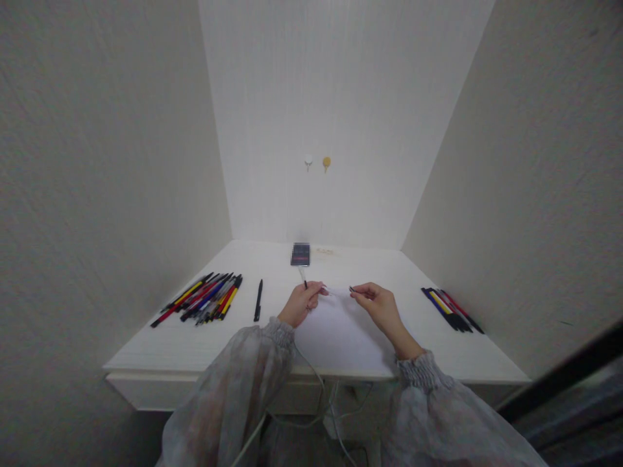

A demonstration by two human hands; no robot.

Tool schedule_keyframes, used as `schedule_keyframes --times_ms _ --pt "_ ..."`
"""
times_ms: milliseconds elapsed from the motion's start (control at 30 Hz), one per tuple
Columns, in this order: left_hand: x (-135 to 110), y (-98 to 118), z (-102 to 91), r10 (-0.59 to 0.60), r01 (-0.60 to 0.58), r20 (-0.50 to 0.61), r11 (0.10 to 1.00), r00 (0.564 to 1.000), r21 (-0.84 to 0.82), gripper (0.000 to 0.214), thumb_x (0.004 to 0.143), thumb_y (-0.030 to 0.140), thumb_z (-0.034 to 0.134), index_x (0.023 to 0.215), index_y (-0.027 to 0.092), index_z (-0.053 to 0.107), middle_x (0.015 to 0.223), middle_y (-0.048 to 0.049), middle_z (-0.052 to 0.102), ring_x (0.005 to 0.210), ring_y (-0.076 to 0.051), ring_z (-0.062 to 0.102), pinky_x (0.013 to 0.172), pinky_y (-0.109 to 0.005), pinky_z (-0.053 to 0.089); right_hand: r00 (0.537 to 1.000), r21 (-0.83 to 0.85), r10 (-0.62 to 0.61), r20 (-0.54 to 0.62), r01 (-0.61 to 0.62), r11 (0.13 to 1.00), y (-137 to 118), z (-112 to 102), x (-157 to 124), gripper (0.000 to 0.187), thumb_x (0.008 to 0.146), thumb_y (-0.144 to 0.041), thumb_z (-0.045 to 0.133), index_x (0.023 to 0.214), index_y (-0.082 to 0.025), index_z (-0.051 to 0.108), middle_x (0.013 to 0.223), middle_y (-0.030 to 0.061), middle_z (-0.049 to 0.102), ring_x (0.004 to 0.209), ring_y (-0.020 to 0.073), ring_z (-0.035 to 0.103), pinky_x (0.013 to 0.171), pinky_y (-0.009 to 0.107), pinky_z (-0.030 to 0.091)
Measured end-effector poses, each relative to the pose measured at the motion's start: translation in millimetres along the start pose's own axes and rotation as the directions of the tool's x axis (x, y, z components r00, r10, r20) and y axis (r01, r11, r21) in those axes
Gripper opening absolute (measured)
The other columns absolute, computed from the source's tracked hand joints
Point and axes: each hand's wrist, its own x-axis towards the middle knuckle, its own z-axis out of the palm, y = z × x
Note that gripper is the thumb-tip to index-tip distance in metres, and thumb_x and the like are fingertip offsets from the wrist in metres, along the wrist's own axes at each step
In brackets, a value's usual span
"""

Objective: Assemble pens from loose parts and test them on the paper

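Note:
My left hand (305,303) is closed around a slim pen part (302,277), pale at its upper end and black lower down, which sticks up past the thumb. A thin whitish piece (329,292) shows at the same hand's fingertips, too blurred to name. Facing it, my right hand (377,302) pinches a small dark piece (352,289) between thumb and fingertips; most of it is hidden. The two hands are apart, above a white sheet (345,337) on the desk. Left of my left hand lies a single black pen (258,300).
A heap of mixed-colour pens (207,298) lies at the desk's left. Several pens (452,310) lie side by side at the right. A phone-like dark device (300,254) is at the back. Walls enclose the white desk (195,350); cables (311,425) hang below its front edge.

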Motion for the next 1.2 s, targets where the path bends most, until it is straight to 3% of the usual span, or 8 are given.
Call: schedule_keyframes --times_ms 100,233,400,667,867,1200 --pt "0.6 1.0 -0.4 -0.014 0.013 -0.017 0.999 1.0 -0.039 0.031 0.065 0.039 0.062 0.075 0.01 0.057 0.069 -0.0036 0.059 0.038 0.001 0.023 0.038 -0.018 0.015 0.998 0.001 0.041 0.046 -0.041 0.999 4.5 -6.1 -4.2 0.017 0.068 -0.032 0.058 0.071 -0.015 0.057 0.06 0.0034 0.063 0.055 0.0155 0.061 0.053 0.025 0.047" --pt "0.7 0.2 -1.1 -0.003 0.002 -0.006 0.997 1.0 -0.075 0.029 0.066 0.036 0.063 0.076 0.009 0.058 0.068 -0.0037 0.059 0.037 0.002 0.023 0.037 -0.017 0.014 0.992 -0.184 -0.036 0.118 0.057 0.981 -4.1 -3.5 -12.0 0.01 0.071 -0.026 0.053 0.073 -0.017 0.058 0.053 -0.0004 0.061 0.05 0.0125 0.058 0.052 0.022 0.043" --pt "0.9 -1.2 -2.2 0.013 -0.014 -0.003 0.997 1.0 -0.078 0.028 0.067 0.035 0.062 0.077 0.008 0.057 0.069 -0.0046 0.059 0.036 0.003 0.025 0.037 -0.017 0.015 0.98 -0.313 -0.105 0.171 0.155 0.937 -20.9 -2.7 -15.3 0.01 0.071 -0.02 0.051 0.073 -0.017 0.06 0.057 0.0006 0.063 0.054 0.0127 0.058 0.055 0.022 0.041" --pt "-1.0 -0.5 1.1 0.006 -0.005 0.021 1.0 1.0 -0.023 0.027 0.068 0.035 0.061 0.074 0.01 0.055 0.069 -0.0046 0.06 0.037 0.002 0.026 0.038 -0.018 0.016 0.967 -0.405 -0.134 0.216 0.213 0.889 -19.9 -3.7 -13.3 0.013 0.073 -0.017 0.049 0.075 -0.017 0.061 0.067 0.0034 0.065 0.062 0.0151 0.06 0.06 0.024 0.042" --pt "-3.3 1.3 1.0 0.009 -0.008 0.059 1.0 0.998 -0.011 0.028 0.066 0.034 0.063 0.077 0.01 0.056 0.075 -0.0065 0.062 0.038 0.001 0.025 0.039 -0.019 0.016 0.966 -0.409 -0.141 0.214 0.22 0.886 -23.9 -6.6 -10.2 0.013 0.074 -0.018 0.049 0.073 -0.018 0.063 0.068 0.003 0.066 0.064 0.0154 0.06 0.061 0.024 0.043" --pt "-3.2 1.1 -1.2 -0.042 0.038 0.105 0.999 0.994 0.035 0.031 0.063 0.033 0.066 0.083 0.01 0.062 0.077 -0.0053 0.06 0.038 0.002 0.026 0.039 -0.02 0.013 0.965 -0.304 -0.199 0.173 0.244 0.921 -31.8 -15.4 -16.8 0.015 0.077 -0.019 0.045 0.087 -0.018 0.056 0.074 0.0036 0.068 0.068 0.016 0.062 0.062 0.026 0.046"
